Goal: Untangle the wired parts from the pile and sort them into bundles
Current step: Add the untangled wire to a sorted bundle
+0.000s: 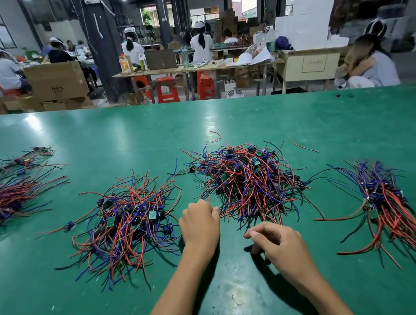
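Two tangled wire piles [248,183] [127,223] on green table [222,117], sorted bundle [386,201] far right; left hand [199,224] curled, perhaps pinching a red wire, right hand [279,246] loosely curled, holding nothing.

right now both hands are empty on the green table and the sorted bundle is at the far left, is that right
Not quite. In the head view the sorted bundle lies at the far right. Both hands, left and right, do look empty over the green table.
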Tool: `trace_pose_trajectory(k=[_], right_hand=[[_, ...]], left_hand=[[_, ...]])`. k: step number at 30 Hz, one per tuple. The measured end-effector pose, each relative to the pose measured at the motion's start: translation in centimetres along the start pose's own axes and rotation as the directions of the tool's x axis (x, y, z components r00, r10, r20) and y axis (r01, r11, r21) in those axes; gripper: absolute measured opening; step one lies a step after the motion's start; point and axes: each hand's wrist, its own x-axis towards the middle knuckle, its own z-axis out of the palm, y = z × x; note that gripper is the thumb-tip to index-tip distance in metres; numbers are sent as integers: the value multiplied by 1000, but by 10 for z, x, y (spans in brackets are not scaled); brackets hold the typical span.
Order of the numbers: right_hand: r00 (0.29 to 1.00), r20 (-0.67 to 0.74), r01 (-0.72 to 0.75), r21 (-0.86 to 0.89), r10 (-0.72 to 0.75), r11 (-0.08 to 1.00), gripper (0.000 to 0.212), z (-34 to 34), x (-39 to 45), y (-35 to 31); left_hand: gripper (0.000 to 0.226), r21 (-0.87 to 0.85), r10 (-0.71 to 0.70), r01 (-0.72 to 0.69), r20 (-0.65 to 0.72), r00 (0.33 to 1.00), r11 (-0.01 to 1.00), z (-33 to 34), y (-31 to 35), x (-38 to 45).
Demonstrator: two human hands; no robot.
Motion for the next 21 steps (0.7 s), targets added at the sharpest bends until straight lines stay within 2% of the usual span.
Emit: trace_pose_trajectory(k=[4,8,16,18,21], right_hand=[[1000,1,-2,2,2,1000,19,0,0,0],[1000,-5,-5,2,5,1000,18,0,0,1],[1000,-10,7,-18,-7,1000,19,1,-1,2],[1000,-10,9,-14,-9,1000,20,0,-3,1],[1000,-5,13,-11,-13,1000,20,0,-4,1]], left_hand=[[8,23,-66,65,31,997,998,-16,-1,10],[23,31,-28,27,41,999,999,-21,-7,14],[33,-144,29,-16,86,996,989,-30,-26,5],[35,-182,-49,56,41,998,982,-35,-27,-3],[41,-379,-210,174,-56,976,909,-48,-32,-20]])
